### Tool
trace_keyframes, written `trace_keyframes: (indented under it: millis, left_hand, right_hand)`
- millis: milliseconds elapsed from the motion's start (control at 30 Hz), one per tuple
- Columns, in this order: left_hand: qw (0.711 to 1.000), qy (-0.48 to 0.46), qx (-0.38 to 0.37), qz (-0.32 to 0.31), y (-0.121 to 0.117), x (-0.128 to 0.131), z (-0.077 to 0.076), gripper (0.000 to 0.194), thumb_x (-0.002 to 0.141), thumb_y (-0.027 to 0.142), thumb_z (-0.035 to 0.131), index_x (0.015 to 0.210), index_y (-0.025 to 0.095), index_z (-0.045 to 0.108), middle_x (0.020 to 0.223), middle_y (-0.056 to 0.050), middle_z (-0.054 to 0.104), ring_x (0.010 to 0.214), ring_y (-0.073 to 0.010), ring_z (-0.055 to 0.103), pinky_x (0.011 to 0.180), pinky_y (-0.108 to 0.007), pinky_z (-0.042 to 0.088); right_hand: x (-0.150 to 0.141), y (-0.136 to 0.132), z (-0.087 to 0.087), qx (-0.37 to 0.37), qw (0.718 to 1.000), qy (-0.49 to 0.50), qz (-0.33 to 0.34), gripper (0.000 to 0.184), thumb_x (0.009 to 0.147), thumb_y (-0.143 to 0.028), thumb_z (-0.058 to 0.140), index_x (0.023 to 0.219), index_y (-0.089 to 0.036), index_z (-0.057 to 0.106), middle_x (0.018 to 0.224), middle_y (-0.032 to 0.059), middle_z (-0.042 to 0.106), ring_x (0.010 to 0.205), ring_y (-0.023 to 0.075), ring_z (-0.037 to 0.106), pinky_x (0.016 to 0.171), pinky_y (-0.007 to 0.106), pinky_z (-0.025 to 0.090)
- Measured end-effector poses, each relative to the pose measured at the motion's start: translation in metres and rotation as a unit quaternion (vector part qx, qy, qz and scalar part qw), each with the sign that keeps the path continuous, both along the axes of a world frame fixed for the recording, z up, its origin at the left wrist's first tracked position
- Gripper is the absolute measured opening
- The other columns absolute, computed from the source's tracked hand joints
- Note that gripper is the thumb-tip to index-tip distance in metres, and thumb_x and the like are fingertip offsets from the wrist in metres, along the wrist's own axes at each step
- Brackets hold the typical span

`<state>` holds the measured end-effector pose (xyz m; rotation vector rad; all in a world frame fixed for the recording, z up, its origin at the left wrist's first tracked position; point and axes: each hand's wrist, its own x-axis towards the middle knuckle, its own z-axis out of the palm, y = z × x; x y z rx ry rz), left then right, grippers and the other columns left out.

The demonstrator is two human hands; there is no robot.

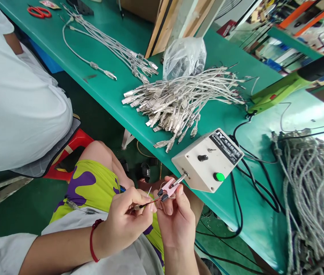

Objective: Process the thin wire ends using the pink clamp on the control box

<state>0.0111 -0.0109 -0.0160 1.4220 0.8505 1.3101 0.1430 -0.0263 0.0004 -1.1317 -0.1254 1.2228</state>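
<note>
Just off the desk (139,126) edge, over the lap, the left hand (124,221) pinches a thin wire (149,204) at its end. The right hand (176,219) grips a pink clip (169,188), touching the metal tip of the white box (207,158). A pile of cables (179,99) lies farther back on the desk.

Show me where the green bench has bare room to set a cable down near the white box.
Bare bench lies between the white box and the heap of USB cables. A wider free strip runs along the near edge, between that heap and the loose cable. Right of the box it is crowded: black leads, then the grey cable bundle.
</note>
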Motion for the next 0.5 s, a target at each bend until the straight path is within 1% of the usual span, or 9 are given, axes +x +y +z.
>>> trace_keyframes:
  millis: [133,200,267,300,367,400,433,467,500]
  left_hand:
    - [1.0,0.008,-0.009,0.001,-0.001,0.001,-0.004,0.027,0.102,0.006,0.072,0.099,0.027,0.056,0.079,0.002,0.079,0.062,-0.0125,0.072,0.054,-0.016,0.046]
    - [1.0,0.008,-0.011,-0.002,-0.001,0.002,-0.006,0.025,0.102,0.008,0.072,0.099,0.027,0.058,0.081,0.001,0.08,0.064,-0.0134,0.073,0.054,-0.016,0.046]
    - [1.0,0.011,-0.015,-0.008,-0.001,0.002,-0.007,0.024,0.102,0.008,0.073,0.099,0.027,0.058,0.081,0.0,0.08,0.067,-0.0149,0.076,0.054,-0.017,0.047]
    - [1.0,0.012,-0.015,-0.012,-0.001,0.002,-0.007,0.024,0.102,0.008,0.073,0.098,0.027,0.059,0.081,0.0,0.08,0.067,-0.0154,0.077,0.054,-0.017,0.048]
    - [1.0,0.009,-0.016,-0.019,0.0,0.002,-0.007,0.023,0.102,0.009,0.072,0.097,0.026,0.058,0.079,-0.001,0.08,0.065,-0.0155,0.076,0.054,-0.017,0.048]
    - [1.0,0.006,-0.019,-0.022,0.0,0.002,-0.007,0.023,0.102,0.008,0.072,0.097,0.026,0.058,0.079,-0.001,0.079,0.064,-0.015,0.075,0.054,-0.017,0.049]
    - [0.999,0.001,-0.022,-0.025,-0.001,0.002,-0.006,0.023,0.101,0.008,0.071,0.096,0.025,0.058,0.078,-0.001,0.079,0.062,-0.0144,0.074,0.054,-0.018,0.05]
    - [0.999,-0.004,-0.026,-0.027,-0.001,0.002,-0.006,0.023,0.101,0.007,0.071,0.095,0.025,0.058,0.079,-0.001,0.08,0.061,-0.0136,0.072,0.055,-0.018,0.051]
    - [0.999,-0.01,-0.031,-0.029,-0.001,0.002,-0.006,0.023,0.1,0.006,0.07,0.095,0.025,0.059,0.079,-0.001,0.08,0.06,-0.013,0.071,0.055,-0.018,0.051]
  right_hand:
    - [0.001,0.003,0.005,-0.012,1.0,-0.006,0.006,0.052,0.072,-0.066,0.108,0.098,-0.023,0.093,0.044,-0.0097,0.038,0.05,0.0091,0.03,0.054,0.022,0.036]
    - [0.001,0.003,0.002,-0.015,1.0,-0.011,0.007,0.053,0.074,-0.068,0.106,0.101,-0.024,0.093,0.044,-0.0099,0.037,0.05,0.0095,0.03,0.055,0.023,0.037]
    - [0.001,0.002,-0.004,-0.012,1.0,-0.026,0.012,0.054,0.079,-0.072,0.101,0.104,-0.024,0.093,0.046,-0.0097,0.036,0.051,0.0106,0.032,0.056,0.025,0.037]
    - [0.002,0.001,-0.006,-0.01,0.999,-0.045,0.02,0.054,0.082,-0.074,0.098,0.1,-0.023,0.092,0.047,-0.0087,0.038,0.052,0.0116,0.034,0.056,0.026,0.038]
    - [0.006,-0.006,-0.008,-0.009,0.991,-0.126,0.041,0.059,0.09,-0.078,0.089,0.075,-0.021,0.084,0.05,-0.0052,0.041,0.054,0.0132,0.037,0.056,0.029,0.037]
    - [0.01,-0.01,-0.007,-0.017,0.98,-0.191,0.044,0.066,0.093,-0.079,0.085,0.064,-0.021,0.076,0.051,-0.0032,0.043,0.055,0.0138,0.039,0.056,0.03,0.036]
    - [0.014,-0.016,-0.004,-0.03,0.962,-0.269,0.038,0.069,0.096,-0.078,0.083,0.059,-0.021,0.07,0.053,-0.0016,0.046,0.056,0.0143,0.04,0.055,0.031,0.034]
    - [0.021,-0.021,0.001,-0.046,0.934,-0.353,0.018,0.068,0.099,-0.075,0.081,0.06,-0.021,0.072,0.055,-0.0004,0.05,0.056,0.0148,0.042,0.055,0.031,0.032]
    - [0.028,-0.027,0.006,-0.057,0.898,-0.436,-0.01,0.061,0.102,-0.071,0.08,0.069,-0.02,0.079,0.058,0.0006,0.055,0.057,0.0154,0.045,0.055,0.032,0.032]
